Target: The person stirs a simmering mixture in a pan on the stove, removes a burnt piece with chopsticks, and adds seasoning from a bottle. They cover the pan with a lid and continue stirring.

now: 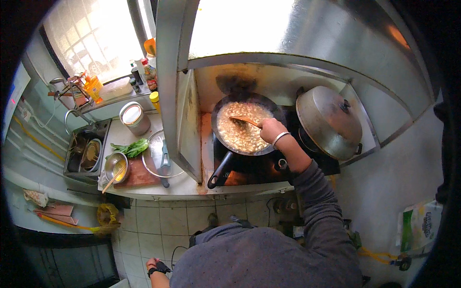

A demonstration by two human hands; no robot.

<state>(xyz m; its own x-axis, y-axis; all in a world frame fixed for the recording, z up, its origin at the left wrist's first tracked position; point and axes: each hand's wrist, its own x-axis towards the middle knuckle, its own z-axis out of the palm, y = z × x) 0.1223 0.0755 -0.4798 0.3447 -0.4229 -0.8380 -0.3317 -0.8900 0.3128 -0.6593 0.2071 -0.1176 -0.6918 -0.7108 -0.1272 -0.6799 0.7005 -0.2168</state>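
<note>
My right hand point(272, 130), with a light bracelet at the wrist, grips the handle of a wooden spatula point(243, 119). The spatula's far end dips into bubbling pale food pieces in broth point(237, 138), which fill much of a dark frying pan point(216, 131). The pan rests on the black stove point(248, 172), its long black handle point(219, 171) pointing toward me. Low beside my body hangs my left hand point(153, 263), with a black strap at the wrist. It is small in view, and its fingers are not clear.
Right of the pan stands a large domed metal lidded pot point(324, 120). A metal partition point(189, 126) separates the stove from the left counter, where a bowl with chopsticks point(116, 167), leafy greens point(131, 147), a glass lid point(153, 154) and a knife point(164, 176) lie. Above hangs a range hood point(306, 61).
</note>
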